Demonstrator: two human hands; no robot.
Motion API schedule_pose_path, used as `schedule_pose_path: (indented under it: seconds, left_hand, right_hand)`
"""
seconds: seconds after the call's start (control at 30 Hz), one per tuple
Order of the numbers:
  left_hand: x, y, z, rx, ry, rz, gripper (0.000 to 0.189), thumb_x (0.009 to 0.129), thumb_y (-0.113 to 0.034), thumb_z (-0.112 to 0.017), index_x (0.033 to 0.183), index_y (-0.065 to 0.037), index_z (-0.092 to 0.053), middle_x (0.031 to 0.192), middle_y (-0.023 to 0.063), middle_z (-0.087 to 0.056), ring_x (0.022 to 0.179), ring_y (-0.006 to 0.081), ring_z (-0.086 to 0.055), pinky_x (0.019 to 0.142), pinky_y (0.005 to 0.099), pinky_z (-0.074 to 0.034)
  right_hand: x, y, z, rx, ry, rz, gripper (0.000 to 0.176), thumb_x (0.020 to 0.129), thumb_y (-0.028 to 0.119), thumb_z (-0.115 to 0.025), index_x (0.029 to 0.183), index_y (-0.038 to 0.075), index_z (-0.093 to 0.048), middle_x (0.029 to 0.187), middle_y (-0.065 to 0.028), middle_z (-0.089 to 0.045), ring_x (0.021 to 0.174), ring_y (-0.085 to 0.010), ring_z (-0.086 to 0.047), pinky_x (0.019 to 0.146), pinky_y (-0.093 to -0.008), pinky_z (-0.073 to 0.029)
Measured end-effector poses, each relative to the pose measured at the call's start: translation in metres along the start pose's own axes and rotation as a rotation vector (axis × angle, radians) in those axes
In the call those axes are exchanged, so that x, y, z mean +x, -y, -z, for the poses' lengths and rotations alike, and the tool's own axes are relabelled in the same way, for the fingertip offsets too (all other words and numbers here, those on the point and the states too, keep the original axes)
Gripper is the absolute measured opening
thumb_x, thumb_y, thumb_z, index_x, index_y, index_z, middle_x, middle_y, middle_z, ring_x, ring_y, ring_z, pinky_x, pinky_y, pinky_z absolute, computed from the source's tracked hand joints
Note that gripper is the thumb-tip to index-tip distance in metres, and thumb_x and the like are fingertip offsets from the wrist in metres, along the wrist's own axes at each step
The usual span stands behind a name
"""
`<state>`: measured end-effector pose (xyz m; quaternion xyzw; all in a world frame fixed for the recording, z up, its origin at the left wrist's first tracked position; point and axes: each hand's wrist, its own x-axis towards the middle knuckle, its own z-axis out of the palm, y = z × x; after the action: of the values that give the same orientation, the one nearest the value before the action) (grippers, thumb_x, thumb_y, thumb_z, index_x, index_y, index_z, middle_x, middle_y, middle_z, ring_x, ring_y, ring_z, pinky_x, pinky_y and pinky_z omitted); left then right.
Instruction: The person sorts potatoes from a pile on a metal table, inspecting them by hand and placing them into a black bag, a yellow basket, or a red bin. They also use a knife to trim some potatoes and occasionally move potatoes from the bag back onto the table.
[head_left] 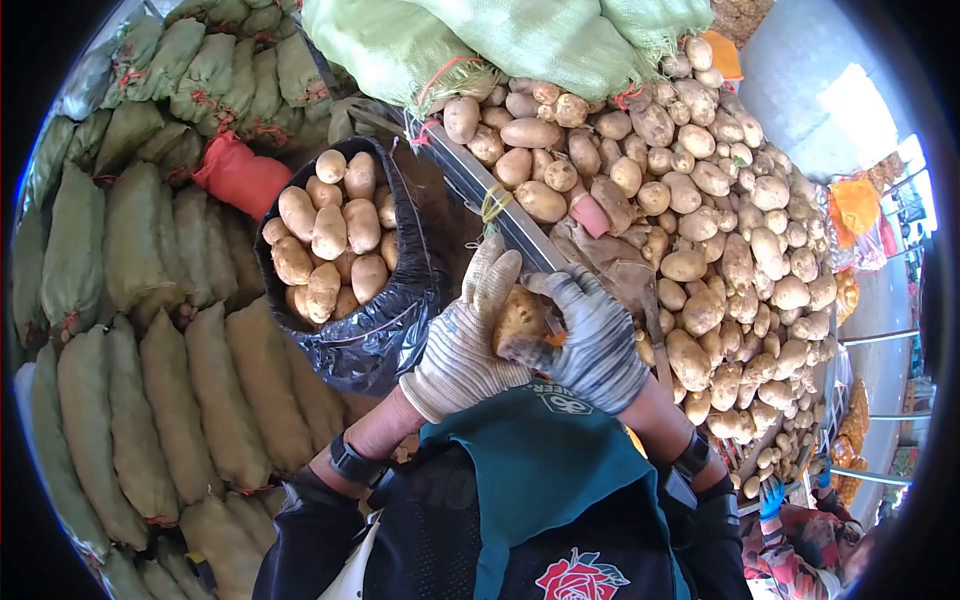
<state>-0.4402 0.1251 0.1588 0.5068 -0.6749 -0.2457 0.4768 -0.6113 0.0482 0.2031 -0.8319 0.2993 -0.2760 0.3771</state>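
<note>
A brown potato [519, 320] is held in front of my chest by my left hand [462, 340], in a pale knitted glove, its fingers pointing up along the potato's side. My right hand [598, 345], in a dirty grey striped glove, is curled at the potato's other side, its thumb against the skin. A small orange bit shows among the right fingers; what it belongs to is hidden. Just left of my hands stands a black plastic bag [355, 345], its mouth open, filled with potatoes [330, 235].
A large heap of potatoes [720, 260] lies to the right behind a metal edge [510, 215]. Green sacks [530, 45] lie at the top, and stacked full sacks [165, 400] fill the left, with a red bag [240, 177]. Another person's blue-gloved hand [772, 498] is at lower right.
</note>
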Motion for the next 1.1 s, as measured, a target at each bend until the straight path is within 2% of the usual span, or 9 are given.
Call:
schedule_pose_path:
  seconds: [0.2,0.3,0.43,0.5,0.73,0.8,0.83,0.97,1.1]
  left_hand:
    - [-0.002,-0.011,-0.012,0.122,-0.061,-0.064,0.100,0.063,-0.019,-0.087,0.147,-0.007,-0.034,0.152,0.0302,-0.026,0.128,0.0445,-0.048,0.103,0.0427,-0.046]
    - [-0.006,-0.015,-0.018,-0.048,-0.032,0.006,0.097,0.068,-0.006,-0.083,0.149,-0.006,-0.030,0.155,0.0284,-0.024,0.145,0.0409,-0.026,0.114,0.0451,-0.031]
    - [-0.013,-0.011,-0.019,0.068,-0.024,0.027,0.102,0.062,-0.024,-0.087,0.146,-0.007,-0.034,0.153,0.0304,-0.024,0.128,0.0447,-0.048,0.102,0.0426,-0.047]
    - [-0.018,-0.011,-0.016,-0.093,0.076,0.128,0.103,0.067,-0.012,-0.085,0.151,-0.007,-0.027,0.156,0.0273,-0.020,0.145,0.0404,-0.025,0.114,0.0445,-0.031]
    - [-0.018,-0.004,-0.012,-0.074,0.125,0.121,0.107,0.064,-0.015,-0.087,0.151,-0.007,-0.026,0.157,0.0260,-0.019,0.146,0.0386,-0.025,0.115,0.0431,-0.029]
    - [-0.018,0.004,-0.012,-0.014,0.065,0.058,0.103,0.063,-0.025,-0.085,0.149,-0.006,-0.030,0.154,0.0283,-0.023,0.134,0.0417,-0.043,0.105,0.0393,-0.044]
    - [-0.019,0.003,-0.014,-0.135,0.078,0.103,0.107,0.065,-0.016,-0.087,0.152,-0.007,-0.026,0.156,0.0230,-0.024,0.145,0.0353,-0.028,0.115,0.0373,-0.029]
    - [-0.011,-0.005,-0.016,-0.353,0.133,0.260,0.114,0.068,-0.019,-0.086,0.154,-0.001,-0.013,0.146,0.0188,-0.038,0.136,0.0232,-0.041,0.109,0.0328,-0.039]
    - [-0.009,0.005,-0.014,-0.171,0.472,0.456,0.114,0.072,-0.026,-0.082,0.153,0.002,-0.006,0.135,0.0196,-0.048,0.125,0.0318,-0.051,0.103,0.0365,-0.042]
  right_hand:
    - [-0.011,-0.004,0.001,-0.306,-0.008,0.125,0.040,0.085,0.030,-0.070,0.109,-0.001,-0.061,0.099,-0.0204,-0.063,0.088,-0.0390,-0.063,0.081,-0.0454,-0.052]
    - [-0.016,-0.004,0.000,-0.310,0.001,0.127,0.031,0.088,0.025,-0.066,0.104,-0.001,-0.061,0.097,-0.0205,-0.063,0.087,-0.0390,-0.062,0.078,-0.0459,-0.051]
    - [-0.020,-0.024,-0.005,-0.284,0.009,0.110,0.022,0.090,0.017,-0.062,0.101,-0.002,-0.062,0.092,-0.0201,-0.064,0.084,-0.0384,-0.063,0.075,-0.0450,-0.051]
    - [-0.023,-0.030,-0.004,-0.203,0.027,0.052,0.020,0.091,0.015,-0.061,0.100,-0.002,-0.062,0.090,-0.0200,-0.065,0.084,-0.0382,-0.064,0.075,-0.0445,-0.052]
    - [-0.014,-0.023,0.006,-0.024,0.034,-0.095,0.029,0.092,0.024,-0.065,0.108,-0.001,-0.062,0.098,-0.0182,-0.066,0.092,-0.0365,-0.064,0.083,-0.0412,-0.052]
    - [-0.014,-0.013,0.006,-0.103,0.088,-0.045,0.034,0.092,0.029,-0.065,0.108,-0.001,-0.062,0.101,-0.0194,-0.065,0.094,-0.0377,-0.063,0.084,-0.0426,-0.052]
    - [-0.013,-0.009,0.001,-0.174,0.143,0.013,0.038,0.091,0.033,-0.066,0.107,-0.001,-0.062,0.104,-0.0206,-0.063,0.096,-0.0390,-0.062,0.086,-0.0440,-0.051]
    - [-0.010,-0.022,-0.022,-0.002,0.098,-0.161,0.032,0.096,0.028,-0.059,0.100,-0.004,-0.059,0.099,-0.0244,-0.062,0.094,-0.0411,-0.062,0.085,-0.0441,-0.050]
    - [-0.001,-0.072,-0.020,0.200,0.188,-0.326,0.035,0.099,0.028,-0.056,0.108,-0.005,-0.064,0.094,-0.0169,-0.070,0.085,-0.0228,-0.067,0.078,-0.0330,-0.052]
